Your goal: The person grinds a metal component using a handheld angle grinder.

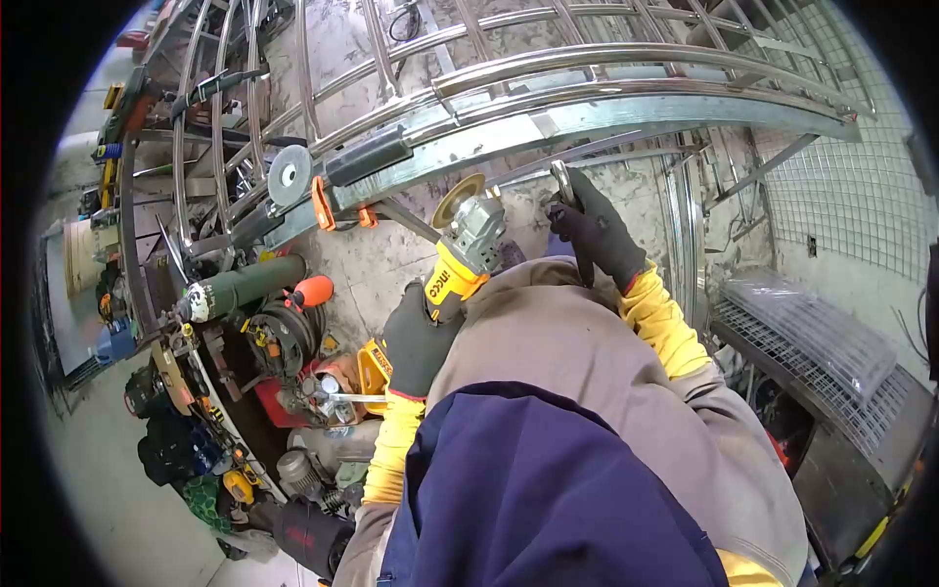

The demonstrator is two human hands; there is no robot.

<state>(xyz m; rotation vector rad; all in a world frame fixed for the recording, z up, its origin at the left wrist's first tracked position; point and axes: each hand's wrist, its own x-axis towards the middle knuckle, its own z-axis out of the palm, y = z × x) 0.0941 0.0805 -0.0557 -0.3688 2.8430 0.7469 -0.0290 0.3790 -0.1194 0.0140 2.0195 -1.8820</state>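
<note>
My left hand (419, 338), in a dark glove with a yellow cuff, is closed around the yellow body of an angle grinder (460, 259). The grinder's tan disc (458, 201) points up and away from me, just short of the steel beam. My right hand (602, 230), gloved the same way, grips a short piece of shiny metal tube (563, 184) whose end sticks up past the fingers. Some of the right fingers are hidden, and the tube's lower part is out of sight. Both hands are in front of my body.
A polished tube railing (626, 54) lies across a grey steel beam (685, 112) ahead. An orange clamp (322, 203) and a grey disc (290, 176) are on the left. Below are a green cylinder (249, 287) and coiled hose (293, 328). Mesh panels (812, 342) lie right.
</note>
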